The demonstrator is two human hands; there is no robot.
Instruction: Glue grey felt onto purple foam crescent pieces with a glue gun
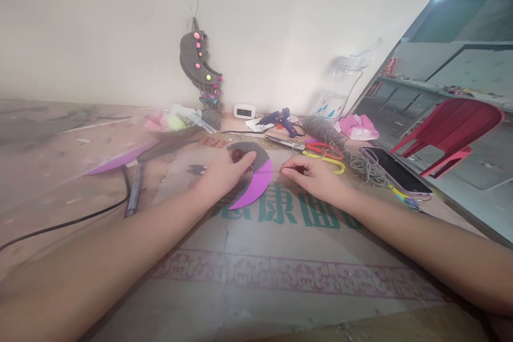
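A purple crescent-shaped card (256, 188) lies on a cardboard sheet (280, 246), its upper part wound with grey yarn. My left hand (224, 171) grips the crescent at its wrapped end, fingers curled over it. My right hand (312, 175) sits just to the right, fingers pinched on a thin strand of grey yarn that runs to the crescent. A skein of grey yarn (326, 132) lies behind my right hand, with loose yarn trailing toward it.
Scissors with red and yellow handles (320, 154), a blue glue gun (280, 120), a phone (395, 170), a pink bag (358, 127), a small clock (244, 111) and a glass jar (340, 88) stand behind. A finished grey crescent decoration (200, 67) leans on the wall. A black cable (80, 214) and another purple piece (120, 159) lie left.
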